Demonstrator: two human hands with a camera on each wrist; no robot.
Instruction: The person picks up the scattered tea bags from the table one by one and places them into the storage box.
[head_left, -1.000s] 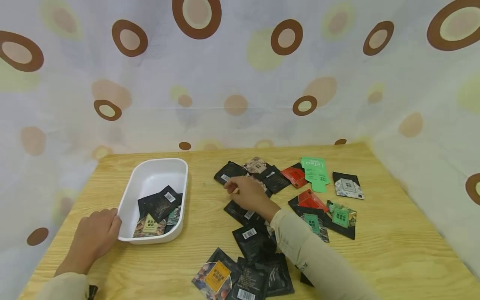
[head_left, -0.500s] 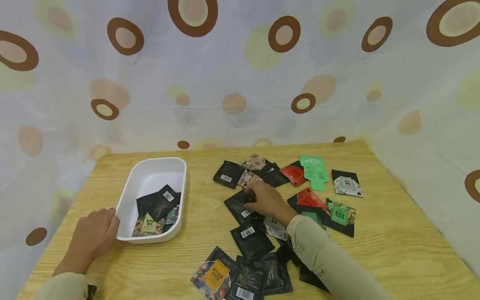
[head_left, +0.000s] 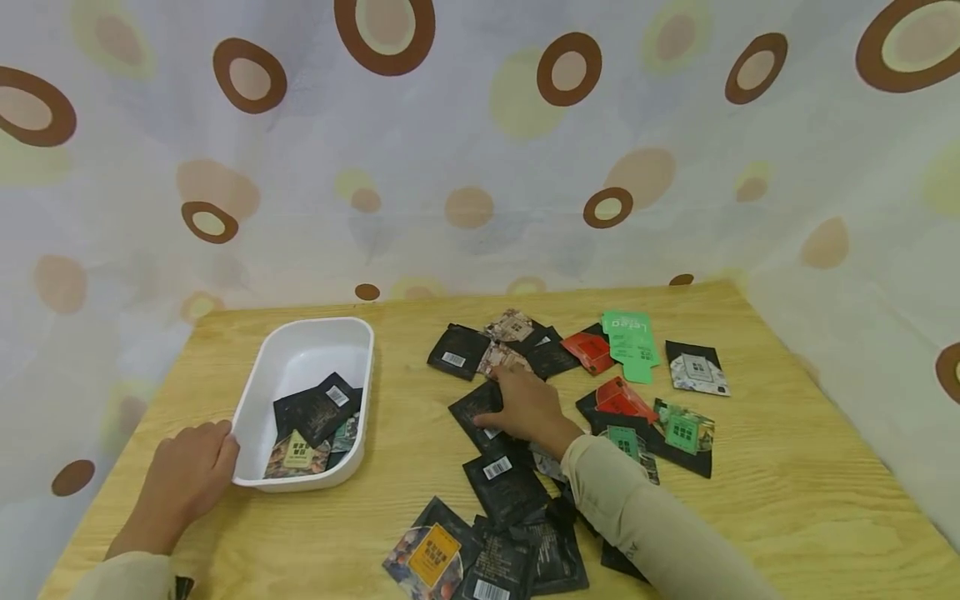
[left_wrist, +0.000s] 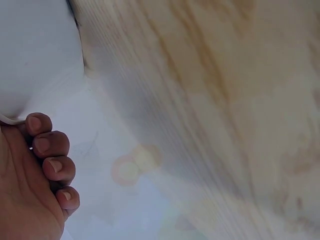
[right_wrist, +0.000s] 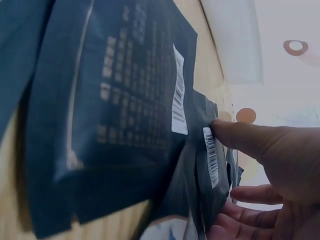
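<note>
My left hand (head_left: 191, 471) grips the near left rim of a white plastic tub (head_left: 255, 392); the left wrist view shows its fingertips curled below the rim. Inside the tub lie several tea sachets, with a black one (head_left: 324, 406) face down on top. My right hand (head_left: 528, 408) reaches over the scattered pile. Its thumb touches a black sachet (right_wrist: 204, 112) beside the barcode, while the other fingers spread along the opposite edge. That sachet (head_left: 471, 410) lies flat in the head view, partly covered by the hand. Just nearer lies another barcoded black sachet (head_left: 506, 492).
Near the front edge sits a sachet with an orange label (head_left: 433, 554) among black ones. Farther right are red-labelled sachets (head_left: 588, 352), a green card (head_left: 630, 340), a green-labelled sachet (head_left: 682, 433) and a white-patterned one (head_left: 697, 368). Patterned cloth (head_left: 465, 258) rises behind the wooden table (head_left: 810, 500).
My right hand first moved right and nearer from above the far sachets to the black one; its thumb and fingers have since spread wider. The left hand stays on the tub.
</note>
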